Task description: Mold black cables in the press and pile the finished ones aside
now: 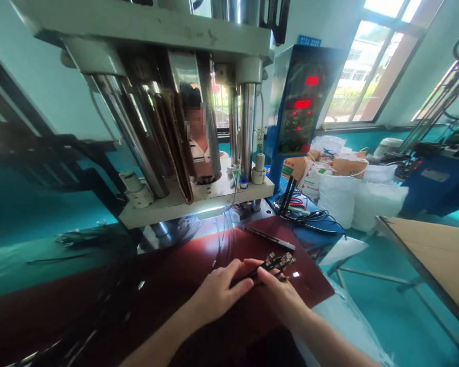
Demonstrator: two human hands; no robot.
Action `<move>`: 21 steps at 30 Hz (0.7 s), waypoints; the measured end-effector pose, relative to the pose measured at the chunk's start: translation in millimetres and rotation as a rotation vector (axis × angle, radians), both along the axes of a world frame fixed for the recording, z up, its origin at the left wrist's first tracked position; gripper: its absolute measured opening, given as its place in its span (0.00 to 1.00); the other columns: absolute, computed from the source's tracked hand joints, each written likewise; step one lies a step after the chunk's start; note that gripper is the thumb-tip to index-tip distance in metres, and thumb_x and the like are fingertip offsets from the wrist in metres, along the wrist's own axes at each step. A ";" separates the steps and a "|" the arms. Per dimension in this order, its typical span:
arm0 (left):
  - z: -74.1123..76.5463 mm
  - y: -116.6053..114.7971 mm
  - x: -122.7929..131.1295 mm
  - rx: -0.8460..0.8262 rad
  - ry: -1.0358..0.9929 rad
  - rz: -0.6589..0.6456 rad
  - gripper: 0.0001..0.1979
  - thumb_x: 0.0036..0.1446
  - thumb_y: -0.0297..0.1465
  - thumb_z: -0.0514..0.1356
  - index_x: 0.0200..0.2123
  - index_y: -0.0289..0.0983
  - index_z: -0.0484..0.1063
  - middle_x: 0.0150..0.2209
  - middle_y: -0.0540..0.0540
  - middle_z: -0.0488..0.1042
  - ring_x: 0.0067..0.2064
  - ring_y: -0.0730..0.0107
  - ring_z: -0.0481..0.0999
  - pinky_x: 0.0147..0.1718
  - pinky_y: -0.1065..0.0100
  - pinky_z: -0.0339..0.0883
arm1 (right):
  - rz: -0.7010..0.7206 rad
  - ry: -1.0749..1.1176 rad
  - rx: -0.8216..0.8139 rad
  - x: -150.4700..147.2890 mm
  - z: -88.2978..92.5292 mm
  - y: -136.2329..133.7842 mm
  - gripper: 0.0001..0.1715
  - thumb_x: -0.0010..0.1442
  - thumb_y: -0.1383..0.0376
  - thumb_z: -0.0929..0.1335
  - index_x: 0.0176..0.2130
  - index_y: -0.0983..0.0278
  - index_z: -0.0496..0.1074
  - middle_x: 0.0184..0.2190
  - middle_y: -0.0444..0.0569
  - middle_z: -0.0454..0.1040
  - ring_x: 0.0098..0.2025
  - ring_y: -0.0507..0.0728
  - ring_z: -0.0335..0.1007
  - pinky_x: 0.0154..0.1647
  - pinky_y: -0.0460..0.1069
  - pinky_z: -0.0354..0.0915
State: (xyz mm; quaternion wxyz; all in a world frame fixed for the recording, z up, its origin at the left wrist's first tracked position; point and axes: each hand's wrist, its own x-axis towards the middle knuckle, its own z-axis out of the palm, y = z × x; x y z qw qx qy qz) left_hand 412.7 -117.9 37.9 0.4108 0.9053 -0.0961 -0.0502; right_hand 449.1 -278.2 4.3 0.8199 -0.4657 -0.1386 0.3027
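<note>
Above the reddish-brown tabletop [309, 285], both my hands are closed round a bundle of black cables [266, 265]. Metal plugs that look like USB connectors [286, 259] stick out at the bundle's far right end. My left hand [222, 286] grips it from the left, thumb stretched along the near side. From the right, my right hand [281, 289] wraps it with the thumb on top. My fingers hide the middle of the bundle. A bright plug tip [295, 274] shows just right of my right hand. More dark cables [80, 341] lie blurred at the lower left.
A large press [199, 211] with steel columns stands ahead, thin cables [225, 237] hanging below it. Its control box [300, 117] shows red digits. A person [201, 148] is behind the press. White sacks [336, 199] and a board-topped table [436, 260] are at right.
</note>
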 end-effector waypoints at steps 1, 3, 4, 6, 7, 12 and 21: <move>3.5 -0.5 4.6 -0.087 0.120 -0.057 0.16 0.56 0.42 0.48 0.38 0.37 0.66 0.24 0.51 0.71 0.24 0.72 0.71 0.23 0.73 0.63 | 0.011 -0.026 -0.022 1.6 -1.5 1.2 0.21 0.56 0.57 0.66 0.47 0.64 0.69 0.39 0.52 0.73 0.46 0.61 0.66 0.51 0.58 0.55; 7.2 -2.9 15.3 -0.220 0.320 -0.160 0.16 0.56 0.41 0.47 0.35 0.35 0.67 0.19 0.53 0.68 0.17 0.76 0.66 0.16 0.75 0.58 | 0.046 -0.046 -0.011 7.6 -2.6 -0.3 0.23 0.55 0.57 0.67 0.49 0.63 0.67 0.38 0.52 0.74 0.44 0.62 0.68 0.49 0.60 0.57; 7.6 -4.9 20.2 -0.261 0.379 -0.184 0.16 0.56 0.40 0.48 0.34 0.35 0.67 0.18 0.53 0.67 0.15 0.77 0.64 0.14 0.76 0.56 | 0.050 -0.041 0.026 12.1 -2.1 -3.1 0.24 0.54 0.58 0.67 0.50 0.63 0.67 0.38 0.52 0.74 0.44 0.62 0.68 0.48 0.61 0.58; 7.0 -9.8 26.7 -0.293 0.417 -0.159 0.14 0.55 0.38 0.49 0.35 0.34 0.66 0.17 0.54 0.66 0.13 0.79 0.62 0.12 0.78 0.53 | -0.014 -0.024 0.125 23.9 0.7 -12.5 0.25 0.54 0.60 0.68 0.52 0.61 0.64 0.43 0.53 0.72 0.46 0.62 0.67 0.49 0.60 0.57; 6.5 -12.4 28.1 -0.290 0.421 -0.135 0.13 0.55 0.36 0.48 0.37 0.34 0.65 0.16 0.54 0.65 0.12 0.79 0.61 0.11 0.78 0.52 | -0.074 -0.031 0.171 30.5 3.0 -18.5 0.26 0.54 0.60 0.67 0.53 0.59 0.63 0.47 0.52 0.70 0.49 0.62 0.65 0.51 0.60 0.56; 4.8 -20.6 27.7 -0.207 0.314 -0.101 0.10 0.54 0.35 0.47 0.36 0.37 0.63 0.18 0.55 0.65 0.14 0.79 0.62 0.12 0.78 0.53 | -0.186 -0.186 0.031 53.0 15.8 -39.2 0.21 0.59 0.59 0.64 0.51 0.60 0.66 0.53 0.53 0.65 0.55 0.61 0.58 0.55 0.58 0.52; -3.3 -40.3 55.5 -0.270 0.235 -0.055 0.10 0.50 0.34 0.51 0.32 0.35 0.66 0.21 0.53 0.62 0.17 0.77 0.63 0.12 0.77 0.54 | -0.161 -0.318 -0.237 51.9 16.8 -39.4 0.23 0.59 0.51 0.62 0.48 0.60 0.69 0.50 0.52 0.69 0.53 0.61 0.61 0.55 0.58 0.54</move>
